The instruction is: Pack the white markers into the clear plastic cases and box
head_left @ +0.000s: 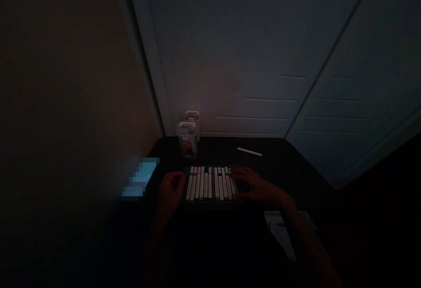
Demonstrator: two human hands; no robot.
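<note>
In very dim light a dark tray (243, 187) on a black desk holds a row of several white markers (210, 183) with coloured bands. My left hand (170, 189) rests at the tray's left end, fingers curled against its edge. My right hand (255, 185) lies at the right end, fingers stretched toward the last markers and touching them. Whether either hand grips anything is too dark to make out.
Two clear containers with coloured contents (188, 138) stand behind the tray near the wall. A single white marker (249, 151) lies loose at the back right. A glowing screen (141, 177) sits at the left. A pale sheet (279, 231) lies under my right forearm.
</note>
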